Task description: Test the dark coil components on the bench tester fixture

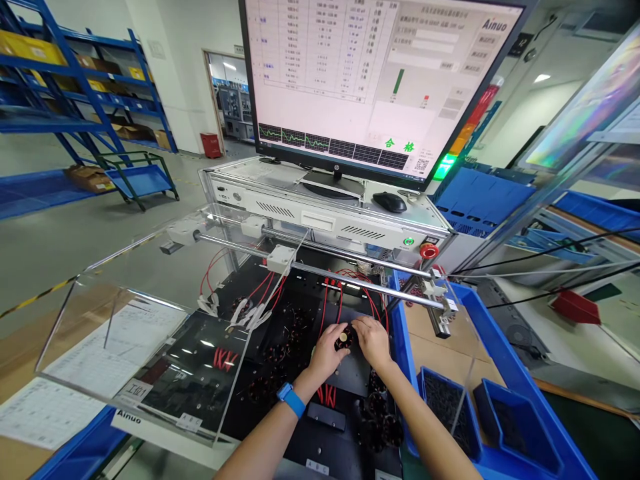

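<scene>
Both my hands meet over a black test fixture plate [300, 313]. My left hand [327, 352], with a blue band on its wrist, curls its fingers round a small round black part with a brass-coloured centre [343, 340]. My right hand [373, 341] closes on the same part from the right side. Red wires [345, 283] run from the fixture's rear down toward the part. Several similar dark round parts [270, 380] sit in the fixture to the left and in front.
A raised clear acrylic cover [150, 347] stands to the left on metal rails [320, 270]. Behind are a grey tester chassis [320, 213] with a red stop button [429, 251], a mouse [389, 201] and a large monitor [370, 80]. Blue bins [450, 407] lie right.
</scene>
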`<state>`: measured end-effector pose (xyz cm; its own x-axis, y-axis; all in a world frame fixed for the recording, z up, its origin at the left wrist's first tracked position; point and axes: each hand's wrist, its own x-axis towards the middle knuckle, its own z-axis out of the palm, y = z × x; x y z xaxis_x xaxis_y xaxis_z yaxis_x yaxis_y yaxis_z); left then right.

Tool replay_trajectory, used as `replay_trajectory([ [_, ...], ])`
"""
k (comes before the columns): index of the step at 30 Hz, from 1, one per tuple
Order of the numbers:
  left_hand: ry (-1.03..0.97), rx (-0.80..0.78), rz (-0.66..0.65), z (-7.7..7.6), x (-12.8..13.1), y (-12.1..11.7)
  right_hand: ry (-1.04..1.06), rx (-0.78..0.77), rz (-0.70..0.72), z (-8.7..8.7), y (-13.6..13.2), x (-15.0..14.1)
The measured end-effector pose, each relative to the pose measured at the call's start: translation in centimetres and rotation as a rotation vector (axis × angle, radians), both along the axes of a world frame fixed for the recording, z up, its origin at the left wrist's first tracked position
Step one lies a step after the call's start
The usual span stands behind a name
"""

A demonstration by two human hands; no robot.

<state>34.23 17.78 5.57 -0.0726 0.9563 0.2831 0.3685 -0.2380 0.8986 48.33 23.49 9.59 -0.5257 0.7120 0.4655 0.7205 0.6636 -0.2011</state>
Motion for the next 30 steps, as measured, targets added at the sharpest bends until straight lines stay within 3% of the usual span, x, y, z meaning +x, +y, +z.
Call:
replay_trajectory([
  [4, -0.024, -0.046, 0.024, 0.0, 0.0, 0.0, 0.104, -0.160, 0.040, 0.0, 0.9, -1.0],
  [9, -0.054, -0.102, 0.047, 0.2, 0.0, -0.1, 0.024, -0.289, 0.209, 1.1, 1.9, -1.7],
  [15, -0.076, -0.159, 0.046, 0.2, 0.1, -0.4, -0.158, -0.262, 0.301, 2.8, 1.1, -1.1],
  [22, -0.080, -0.160, 0.059, 0.3, 0.3, -0.7, -0.301, -0.175, 0.290, 2.9, 0.2, -1.0],
  [26, -0.085, -0.164, 0.054, 0.5, 0.3, -0.7, -0.195, -0.272, 0.353, 2.9, 0.6, -1.1],
  [30, -0.071, -0.153, 0.051, 0.3, 0.2, -0.6, 0.146, -0.531, 0.359, 1.9, 1.5, -0.8],
])
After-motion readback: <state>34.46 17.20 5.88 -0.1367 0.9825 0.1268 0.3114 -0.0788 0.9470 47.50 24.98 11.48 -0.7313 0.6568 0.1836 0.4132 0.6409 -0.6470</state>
